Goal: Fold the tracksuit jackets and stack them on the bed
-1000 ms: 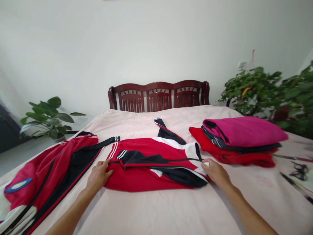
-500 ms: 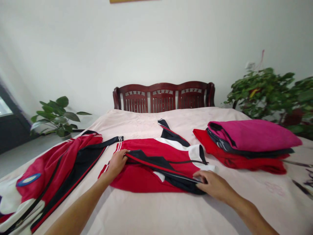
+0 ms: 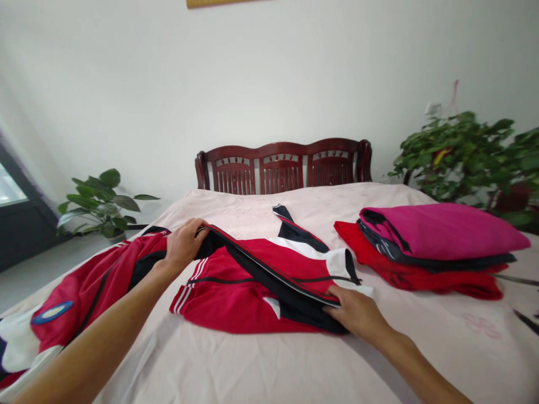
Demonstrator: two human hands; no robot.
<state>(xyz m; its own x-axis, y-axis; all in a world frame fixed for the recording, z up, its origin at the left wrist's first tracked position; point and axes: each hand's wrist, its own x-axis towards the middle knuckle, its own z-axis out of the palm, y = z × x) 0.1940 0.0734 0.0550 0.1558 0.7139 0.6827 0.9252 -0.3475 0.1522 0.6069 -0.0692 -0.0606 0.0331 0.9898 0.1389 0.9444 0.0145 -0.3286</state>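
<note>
A red, white and black zip jacket lies on the bed in front of me, collar to the right and striped hem to the left. My left hand is closed on the cuff end of its near black sleeve, lifted above the hem. Lower right, my right hand grips the same sleeve near the shoulder. Between my hands the sleeve stretches slantwise across the jacket front. The far sleeve points away toward the headboard side, flat on the sheet.
A second red and black jacket lies at the left, partly behind my left forearm. Folded clothes with a magenta piece on top are stacked at the right. Beyond the pale bedsheet stands a dark wooden chair back. Plants flank the bed.
My left hand has moved up and slightly left, raising the sleeve's cuff end off the jacket. My right hand has shifted slightly, still holding the sleeve.
</note>
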